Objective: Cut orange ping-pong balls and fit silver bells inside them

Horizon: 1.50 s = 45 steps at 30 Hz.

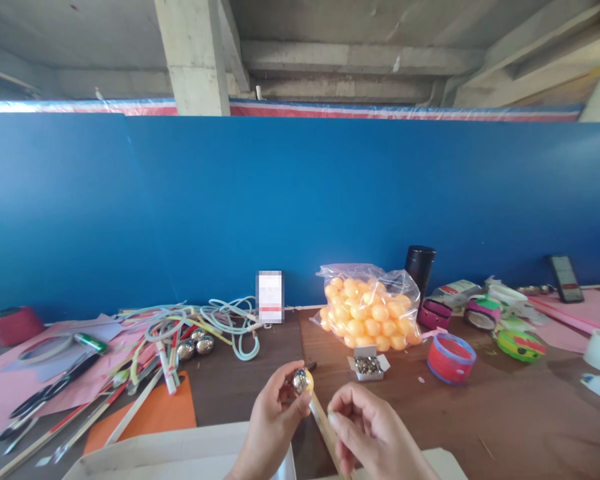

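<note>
My left hand holds a shiny silver ball between thumb and fingers. A yellow-orange round surface shows right beside the ball, pressed close to it; whether it is a separate ball I cannot tell. Just right of it, my right hand is closed, thumb and index finger pinched together. Anything between those fingertips is too small or hidden to make out. Between the two hands a wooden stick slants down toward me, its lower end partly behind the right hand. Beyond the hands stands a small open box of little shiny metal pieces.
A clear bag of orange balls stands by the blue partition, near a black cylinder. Tape rolls lie to the right. Left are tangled cords, silver balls, scissors and a white tray.
</note>
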Each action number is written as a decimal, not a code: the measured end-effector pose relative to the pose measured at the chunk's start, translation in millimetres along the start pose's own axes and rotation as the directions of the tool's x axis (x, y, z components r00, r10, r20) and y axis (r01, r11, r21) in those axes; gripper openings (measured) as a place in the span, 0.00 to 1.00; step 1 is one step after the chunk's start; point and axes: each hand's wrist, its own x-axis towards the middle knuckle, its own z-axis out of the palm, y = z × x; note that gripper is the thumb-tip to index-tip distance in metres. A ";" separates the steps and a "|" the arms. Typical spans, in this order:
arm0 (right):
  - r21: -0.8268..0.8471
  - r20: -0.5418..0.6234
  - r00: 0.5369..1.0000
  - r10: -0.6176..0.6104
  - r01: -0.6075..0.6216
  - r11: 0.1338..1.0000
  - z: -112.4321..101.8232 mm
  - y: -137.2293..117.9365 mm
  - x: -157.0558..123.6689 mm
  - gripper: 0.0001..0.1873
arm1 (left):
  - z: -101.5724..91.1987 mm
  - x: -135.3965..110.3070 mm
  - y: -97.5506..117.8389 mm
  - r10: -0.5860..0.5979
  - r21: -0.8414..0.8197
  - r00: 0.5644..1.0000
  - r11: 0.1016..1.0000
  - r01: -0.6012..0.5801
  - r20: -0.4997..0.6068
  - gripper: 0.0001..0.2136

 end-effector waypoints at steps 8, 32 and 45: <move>0.137 0.060 0.998 0.000 -0.008 0.991 -9.8 12.2 8.7 0.17 | 2.1 1.1 4.5 -0.003 -0.013 1.000 1.000 0.003 -0.007 0.23; 0.028 -0.089 0.996 0.004 -0.002 1.000 -16.2 7.6 9.0 0.18 | 1.5 -1.2 8.6 -0.009 -0.020 1.000 1.000 0.009 0.020 0.23; 0.067 -0.080 0.997 -0.002 0.007 0.998 -13.4 11.4 9.9 0.17 | 1.8 -0.5 8.5 -0.014 -0.025 1.000 1.000 0.014 -0.002 0.23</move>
